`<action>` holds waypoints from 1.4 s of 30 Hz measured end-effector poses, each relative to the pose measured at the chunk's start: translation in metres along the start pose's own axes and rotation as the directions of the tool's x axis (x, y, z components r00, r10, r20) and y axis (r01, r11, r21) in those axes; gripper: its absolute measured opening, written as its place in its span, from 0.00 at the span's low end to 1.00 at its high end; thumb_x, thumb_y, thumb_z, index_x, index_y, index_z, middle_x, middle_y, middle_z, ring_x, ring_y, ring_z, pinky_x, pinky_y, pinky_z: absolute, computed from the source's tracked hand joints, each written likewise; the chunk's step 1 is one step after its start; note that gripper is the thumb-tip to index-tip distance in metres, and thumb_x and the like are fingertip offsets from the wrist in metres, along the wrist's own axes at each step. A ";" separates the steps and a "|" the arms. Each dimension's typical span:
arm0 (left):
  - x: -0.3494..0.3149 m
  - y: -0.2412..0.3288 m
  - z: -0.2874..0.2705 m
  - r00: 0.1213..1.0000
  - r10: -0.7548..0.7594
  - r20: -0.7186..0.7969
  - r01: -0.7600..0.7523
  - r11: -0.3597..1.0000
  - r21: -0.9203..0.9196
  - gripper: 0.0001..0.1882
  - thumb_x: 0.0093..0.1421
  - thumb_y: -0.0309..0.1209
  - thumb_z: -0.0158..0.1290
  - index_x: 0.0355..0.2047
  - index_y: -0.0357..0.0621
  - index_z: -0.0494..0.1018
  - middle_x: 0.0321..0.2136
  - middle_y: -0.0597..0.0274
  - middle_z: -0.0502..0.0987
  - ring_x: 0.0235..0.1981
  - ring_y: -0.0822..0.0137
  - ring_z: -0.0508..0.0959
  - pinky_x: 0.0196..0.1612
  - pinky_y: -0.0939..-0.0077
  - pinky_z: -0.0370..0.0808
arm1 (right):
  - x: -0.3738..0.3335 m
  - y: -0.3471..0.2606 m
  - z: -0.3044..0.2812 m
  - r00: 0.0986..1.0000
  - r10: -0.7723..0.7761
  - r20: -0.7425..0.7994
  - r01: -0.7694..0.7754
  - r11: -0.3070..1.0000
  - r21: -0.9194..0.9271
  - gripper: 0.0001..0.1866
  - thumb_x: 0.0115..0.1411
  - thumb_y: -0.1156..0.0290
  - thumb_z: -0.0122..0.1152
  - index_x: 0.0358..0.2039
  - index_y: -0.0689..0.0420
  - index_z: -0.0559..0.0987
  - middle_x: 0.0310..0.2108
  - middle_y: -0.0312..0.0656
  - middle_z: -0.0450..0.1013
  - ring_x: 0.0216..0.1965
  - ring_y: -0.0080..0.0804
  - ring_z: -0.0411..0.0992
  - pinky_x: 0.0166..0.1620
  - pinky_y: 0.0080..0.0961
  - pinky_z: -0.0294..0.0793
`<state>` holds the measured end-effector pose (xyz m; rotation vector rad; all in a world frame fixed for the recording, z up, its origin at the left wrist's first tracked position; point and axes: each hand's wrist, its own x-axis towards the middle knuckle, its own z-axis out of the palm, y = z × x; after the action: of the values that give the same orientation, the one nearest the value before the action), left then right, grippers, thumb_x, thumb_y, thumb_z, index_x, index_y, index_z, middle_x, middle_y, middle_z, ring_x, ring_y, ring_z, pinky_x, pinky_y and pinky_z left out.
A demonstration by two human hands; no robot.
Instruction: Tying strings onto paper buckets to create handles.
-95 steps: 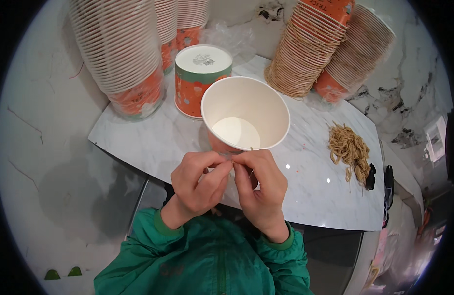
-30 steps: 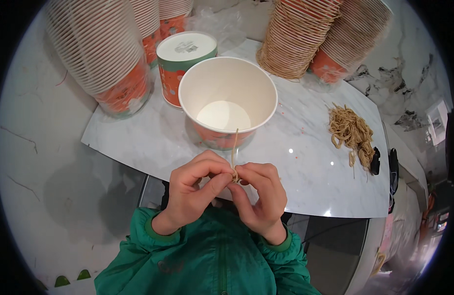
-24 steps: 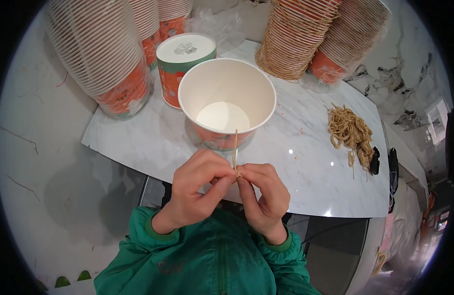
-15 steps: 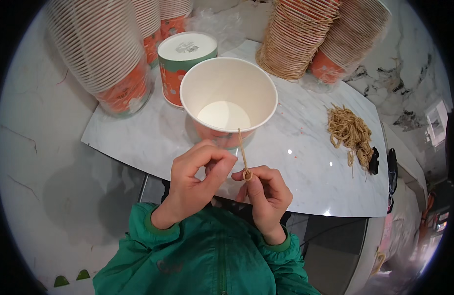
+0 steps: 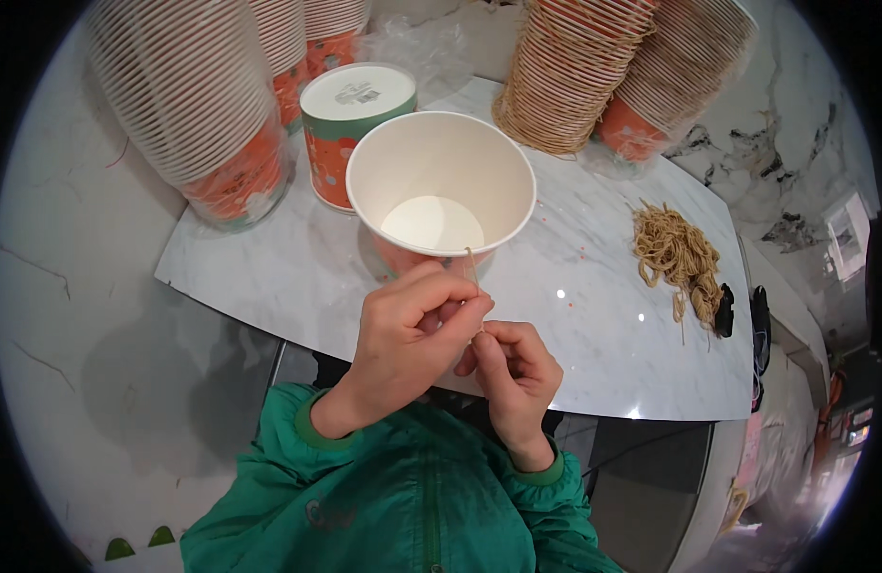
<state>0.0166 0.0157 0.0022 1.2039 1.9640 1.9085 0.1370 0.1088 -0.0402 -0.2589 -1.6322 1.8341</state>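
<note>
Head view showed your left hand (image 5: 410, 323) and right hand (image 5: 519, 374) pinching the tan twine (image 5: 472, 264) near the tabletop's (image 5: 608, 358) front edge. Its long axis ran away from you, toward the near rim of the paper tub (image 5: 441, 153); contact couldn't be told. Your left hand sat nearer that far end.

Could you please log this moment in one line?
left hand: pinched at twine strand | right hand: pinching same strand | open tub: upright on marble-patterned table | twine pile: table's right side
</note>
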 end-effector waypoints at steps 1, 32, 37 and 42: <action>0.000 -0.001 0.001 0.999 0.039 -0.014 -0.040 0.999 -0.036 0.02 0.61 0.18 0.61 0.34 0.34 0.79 0.29 0.67 0.77 0.26 0.79 0.71 0.29 0.83 0.66 | 0.001 -0.001 0.000 1.000 0.000 -0.002 0.000 1.000 0.000 0.06 0.72 0.79 0.57 0.46 0.67 0.77 0.32 0.40 0.80 0.32 0.20 0.78 0.33 0.17 0.77; 0.003 -0.010 0.017 0.981 -0.129 -0.143 0.094 0.968 -0.232 0.06 0.73 0.25 0.51 0.42 0.33 0.75 0.24 0.61 0.82 0.21 0.76 0.79 0.24 0.82 0.74 | -0.001 0.004 -0.004 0.991 -0.111 0.072 0.127 0.952 -0.280 0.04 0.69 0.80 0.60 0.41 0.65 0.80 0.22 0.36 0.76 0.22 0.18 0.71 0.26 0.18 0.69; 0.007 -0.012 0.012 0.980 -0.127 -0.156 0.093 0.973 -0.210 0.05 0.73 0.25 0.50 0.43 0.35 0.74 0.24 0.63 0.81 0.21 0.77 0.78 0.25 0.82 0.74 | 0.000 -0.001 -0.003 0.985 -0.135 0.106 0.164 0.920 -0.355 0.04 0.70 0.79 0.60 0.43 0.64 0.80 0.22 0.34 0.75 0.21 0.16 0.69 0.25 0.17 0.66; -0.003 -0.026 -0.003 0.955 0.026 -0.294 -0.043 0.998 -0.051 0.06 0.66 0.18 0.52 0.43 0.37 0.73 0.31 0.61 0.80 0.29 0.76 0.78 0.28 0.81 0.75 | 0.000 -0.005 -0.011 0.972 0.229 0.061 -0.231 0.973 0.024 0.06 0.73 0.75 0.57 0.45 0.64 0.78 0.24 0.31 0.74 0.24 0.13 0.68 0.27 0.14 0.65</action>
<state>0.0060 0.0150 -0.0219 0.9929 2.0185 2.2572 0.1447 0.1173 -0.0382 -0.3997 -1.6690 2.0547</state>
